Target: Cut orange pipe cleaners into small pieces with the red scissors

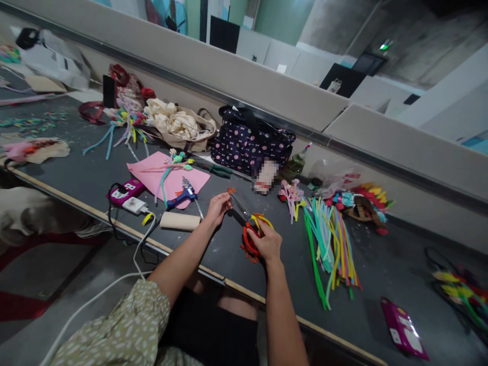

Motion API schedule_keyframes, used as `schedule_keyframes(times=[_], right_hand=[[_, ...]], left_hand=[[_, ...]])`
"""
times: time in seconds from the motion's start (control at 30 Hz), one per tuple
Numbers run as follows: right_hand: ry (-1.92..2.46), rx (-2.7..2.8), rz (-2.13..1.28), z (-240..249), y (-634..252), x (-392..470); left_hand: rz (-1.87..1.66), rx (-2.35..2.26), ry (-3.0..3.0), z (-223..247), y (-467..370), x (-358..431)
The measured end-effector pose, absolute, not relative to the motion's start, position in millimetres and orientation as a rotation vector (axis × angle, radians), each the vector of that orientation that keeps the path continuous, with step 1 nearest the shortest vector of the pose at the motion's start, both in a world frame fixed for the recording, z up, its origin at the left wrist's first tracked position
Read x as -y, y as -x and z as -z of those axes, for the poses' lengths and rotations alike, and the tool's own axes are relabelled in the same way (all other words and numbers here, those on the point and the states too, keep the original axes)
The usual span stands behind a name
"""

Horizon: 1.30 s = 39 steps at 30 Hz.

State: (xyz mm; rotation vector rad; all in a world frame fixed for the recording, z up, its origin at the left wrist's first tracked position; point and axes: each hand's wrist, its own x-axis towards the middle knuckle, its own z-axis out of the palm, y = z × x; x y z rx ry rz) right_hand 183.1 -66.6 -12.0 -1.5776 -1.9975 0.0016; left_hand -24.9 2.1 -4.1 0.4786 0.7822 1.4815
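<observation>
My right hand (269, 242) is closed round the handles of a pair of scissors (249, 243), which look red and yellow. Their blades point up and left toward my left hand (219, 209). The fingertips of that hand are pinched together at a small orange piece (231, 190), close to the blade tips. Whether the blades touch the piece I cannot tell. More orange bits show around the scissor handles, partly hidden by my right hand. Left of my hands lie a blue glue gun (185, 195) and a cardboard tube (180, 221).
Bundled coloured pipe cleaners (324, 239) lie to the right, beside a purple box (404, 328). Behind my hands stand a dotted dark bag (249, 142) and a cream bag (183, 124). Pink paper (152, 170) and a white cable (139, 254) are on the left.
</observation>
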Motion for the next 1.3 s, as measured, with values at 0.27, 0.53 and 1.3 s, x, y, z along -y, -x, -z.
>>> schedule_keyframes(times=[0.27, 0.53, 1.3], right_hand=[[1.56, 1.944, 0.075, 13.2, -184.4, 66.3], [1.567, 1.91, 0.131, 14.2, -187.8, 64.4], [1.53, 1.976, 0.19, 17.9, -192.3, 62.1]], left_hand=[[-1.525, -0.86, -0.567, 1.9, 20.3, 0.5], [-1.527, -0.905, -0.681, 12.3, 16.3, -3.4], [-1.525, -0.755, -0.539, 10.4, 24.1, -5.4]])
